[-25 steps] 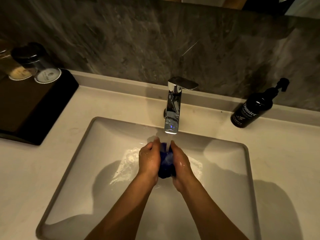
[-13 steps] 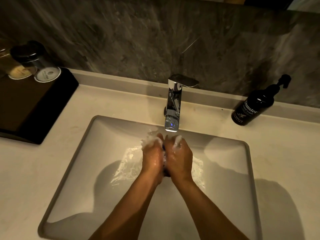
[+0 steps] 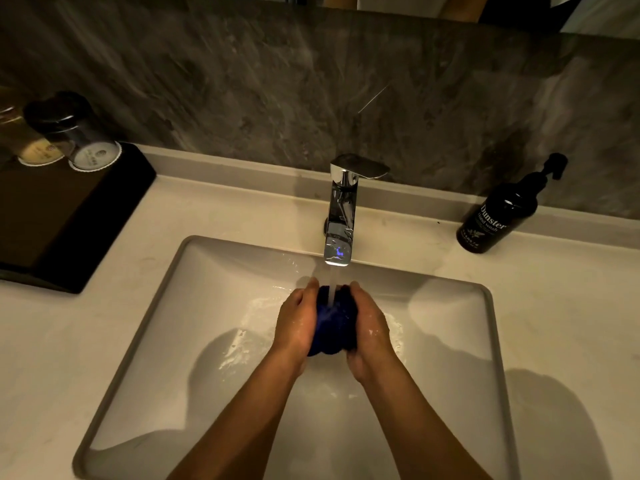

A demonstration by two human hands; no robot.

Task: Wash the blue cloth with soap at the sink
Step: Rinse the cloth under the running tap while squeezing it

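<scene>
Head view: a person's left hand (image 3: 296, 322) and right hand (image 3: 372, 329) are cupping a bunched blue cloth (image 3: 333, 322) between them, under water running from the tap (image 3: 341, 216) over the sink (image 3: 194, 306). Rinsing seems underway; squeezing out suds likely comes next.

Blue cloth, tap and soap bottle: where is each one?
blue cloth (image 3: 334, 323): head view, bunched middle between the hands.
tap (image 3: 341, 216): head view, chrome body.
soap bottle (image 3: 497, 220): head view, labelled front.
</scene>
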